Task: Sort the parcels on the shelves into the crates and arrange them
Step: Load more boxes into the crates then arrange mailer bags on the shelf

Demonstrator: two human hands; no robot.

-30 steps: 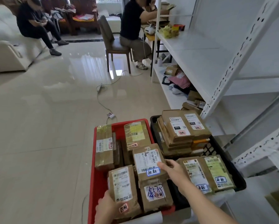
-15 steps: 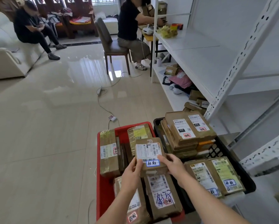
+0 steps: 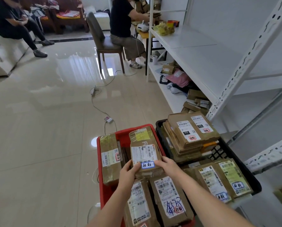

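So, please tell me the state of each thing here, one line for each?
Left hand: grips the blue-tagged parcel's near left corner.
Right hand: holds its near right edge.
Blue-tagged parcel: held flat over the red crate, label up.
Red crate: holds several parcels.
Black crate: holds stacked parcels.
Middle shelf: mostly bare.

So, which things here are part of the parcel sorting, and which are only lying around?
Part of the job:
- held parcel, gripped by left hand and right hand
- red crate
- black crate
- white shelves

Lying about:
- chair
- floor cable
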